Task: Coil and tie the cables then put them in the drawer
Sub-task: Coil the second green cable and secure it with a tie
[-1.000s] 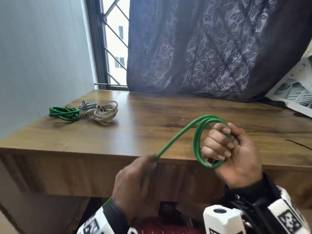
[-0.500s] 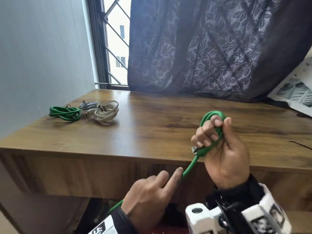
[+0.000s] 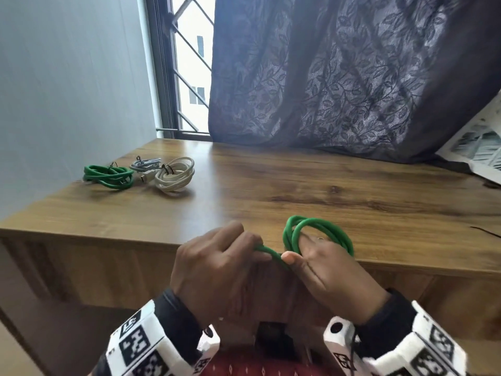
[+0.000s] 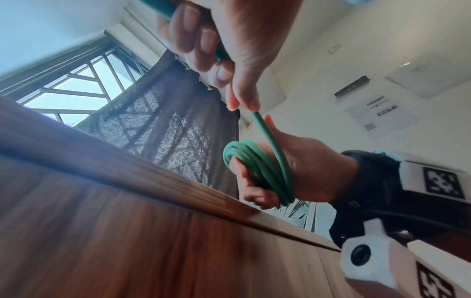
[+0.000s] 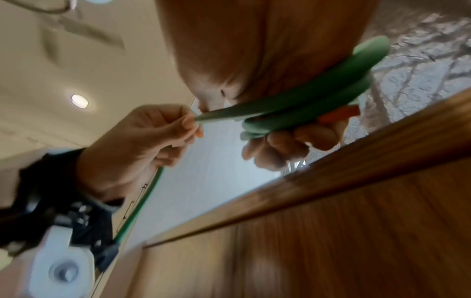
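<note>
A green cable [image 3: 315, 230] is wound in loops around my right hand [image 3: 322, 264], just over the front edge of the wooden desk [image 3: 298, 185]. My left hand [image 3: 225, 261] pinches the free strand of this cable [image 4: 265, 125] close to the right thumb. The loops [image 4: 262, 171] wrap the right palm and its curled fingers [image 5: 282, 147] hold them. The free strand [image 5: 137, 209] trails down past the left wrist. Three tied coils lie at the desk's far left: a green one [image 3: 108, 176], a grey one [image 3: 145, 164] and a white one [image 3: 176, 176].
A dark patterned curtain [image 3: 339, 77] hangs behind the desk beside a barred window [image 3: 187, 63]. Printed paper [image 3: 477, 147] lies at the far right. A thin black wire [image 3: 485, 230] shows at the desk's right edge. The desk's wooden front panel [image 4: 127, 242] is below my hands.
My right hand has turned palm down and dropped to the desk edge with the coil around it. My left hand rose from below and now pinches the strand beside the right thumb.
</note>
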Action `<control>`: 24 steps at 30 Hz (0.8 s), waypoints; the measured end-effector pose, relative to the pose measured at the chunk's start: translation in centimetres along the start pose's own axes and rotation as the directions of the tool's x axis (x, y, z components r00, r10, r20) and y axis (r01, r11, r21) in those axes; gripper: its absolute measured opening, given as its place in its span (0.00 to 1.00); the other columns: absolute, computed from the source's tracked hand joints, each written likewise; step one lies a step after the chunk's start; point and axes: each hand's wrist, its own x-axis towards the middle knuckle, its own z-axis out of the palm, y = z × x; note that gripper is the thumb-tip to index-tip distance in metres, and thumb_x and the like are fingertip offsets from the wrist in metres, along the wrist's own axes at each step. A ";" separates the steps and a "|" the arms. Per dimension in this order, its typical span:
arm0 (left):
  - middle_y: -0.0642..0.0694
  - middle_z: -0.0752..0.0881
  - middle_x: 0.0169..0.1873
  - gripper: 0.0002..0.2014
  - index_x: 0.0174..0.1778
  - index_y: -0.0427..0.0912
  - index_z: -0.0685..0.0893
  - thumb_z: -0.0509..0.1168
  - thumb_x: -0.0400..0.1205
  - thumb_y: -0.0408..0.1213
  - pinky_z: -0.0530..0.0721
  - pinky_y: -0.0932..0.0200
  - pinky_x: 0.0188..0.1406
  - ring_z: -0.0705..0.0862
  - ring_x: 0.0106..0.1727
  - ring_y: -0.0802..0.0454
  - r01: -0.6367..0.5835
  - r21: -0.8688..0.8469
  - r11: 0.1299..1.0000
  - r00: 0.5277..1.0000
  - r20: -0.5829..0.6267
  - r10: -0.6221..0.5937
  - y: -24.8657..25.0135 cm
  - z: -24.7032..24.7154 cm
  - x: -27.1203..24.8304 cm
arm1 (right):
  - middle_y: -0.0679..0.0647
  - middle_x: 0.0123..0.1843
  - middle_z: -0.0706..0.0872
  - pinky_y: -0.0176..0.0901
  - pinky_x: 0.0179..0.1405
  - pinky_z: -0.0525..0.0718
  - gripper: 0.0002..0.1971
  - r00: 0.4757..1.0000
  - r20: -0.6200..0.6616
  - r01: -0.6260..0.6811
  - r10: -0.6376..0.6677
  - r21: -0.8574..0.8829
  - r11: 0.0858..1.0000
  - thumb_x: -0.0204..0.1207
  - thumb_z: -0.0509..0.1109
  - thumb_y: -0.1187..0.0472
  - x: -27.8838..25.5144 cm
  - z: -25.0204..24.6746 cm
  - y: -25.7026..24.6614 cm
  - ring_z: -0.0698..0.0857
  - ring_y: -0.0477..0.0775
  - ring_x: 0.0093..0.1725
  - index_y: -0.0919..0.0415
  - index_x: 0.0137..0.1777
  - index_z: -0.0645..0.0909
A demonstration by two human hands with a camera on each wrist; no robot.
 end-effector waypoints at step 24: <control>0.56 0.84 0.32 0.24 0.58 0.49 0.81 0.51 0.69 0.46 0.75 0.65 0.15 0.82 0.23 0.59 0.109 -0.101 0.989 0.822 0.568 -0.032 3.8 4.0 -3.3 | 0.50 0.22 0.68 0.39 0.22 0.67 0.18 0.987 -0.076 0.126 0.142 0.910 -0.396 0.81 0.50 0.51 1.4 -1.4 -1.0 0.65 0.47 0.20 0.61 0.37 0.72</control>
